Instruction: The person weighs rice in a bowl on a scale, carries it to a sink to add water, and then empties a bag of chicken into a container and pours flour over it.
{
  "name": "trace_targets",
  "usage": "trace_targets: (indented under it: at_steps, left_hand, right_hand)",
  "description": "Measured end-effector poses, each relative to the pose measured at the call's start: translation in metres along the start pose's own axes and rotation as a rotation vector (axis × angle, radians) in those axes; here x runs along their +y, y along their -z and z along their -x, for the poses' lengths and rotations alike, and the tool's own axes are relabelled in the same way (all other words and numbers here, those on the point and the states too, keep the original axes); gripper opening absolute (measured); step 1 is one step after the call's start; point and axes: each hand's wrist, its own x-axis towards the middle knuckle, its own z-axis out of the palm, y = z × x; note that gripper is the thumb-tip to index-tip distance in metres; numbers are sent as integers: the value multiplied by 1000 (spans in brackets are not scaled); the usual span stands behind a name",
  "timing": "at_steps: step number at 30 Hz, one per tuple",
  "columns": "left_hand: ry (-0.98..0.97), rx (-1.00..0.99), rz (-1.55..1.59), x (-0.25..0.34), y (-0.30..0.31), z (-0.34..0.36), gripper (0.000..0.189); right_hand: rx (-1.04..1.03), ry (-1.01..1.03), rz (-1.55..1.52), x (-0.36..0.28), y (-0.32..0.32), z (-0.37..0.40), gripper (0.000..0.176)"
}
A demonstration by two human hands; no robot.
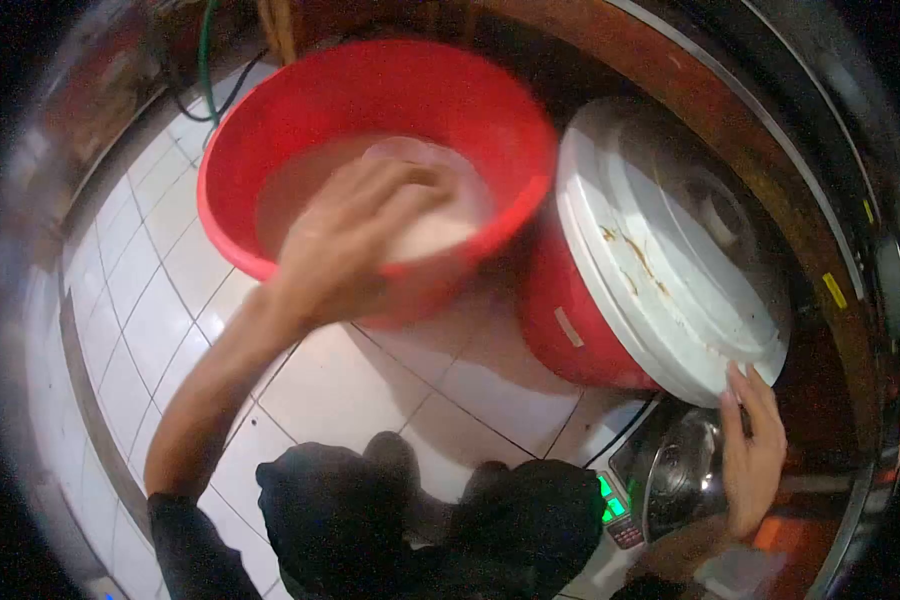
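My left hand [345,235], blurred by motion, is over the near part of a large red basin [228,170]. Inside the basin lies a pale, whitish mass [435,230], partly hidden behind my fingers, which look bent; whether they hold anything is not clear. At the lower right, my right hand [755,450] rests its fingertips on the near edge of a white lid [660,250], thumb and fingers fairly straight. The lid sits tilted on a red bucket [580,320] and has brown stains.
A digital scale [615,505] with a green lit display and a shiny metal dish [682,465] stand at the lower right. White tiles [370,385] cover the floor. A green hose [206,60] hangs at the upper left. My dark-clothed knees are at the bottom.
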Motion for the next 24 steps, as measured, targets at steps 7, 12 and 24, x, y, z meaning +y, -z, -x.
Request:
trace_targets:
  at_steps: [7, 12, 24]
  left_hand:
    - [98, -154, -125, -23, -10, 77, 33]
    - [154, -263, -154, -21, -7, 63, 37]
    - [207, -124, -239, 6, 1, 65, 44]
  right_hand:
    - [18, 563, -597, -105, -36, -45, 38]
    - [53, 966, -633, -204, -147, -116, 36]
    - [-29, 885, -469, -216, -155, -102, 24]
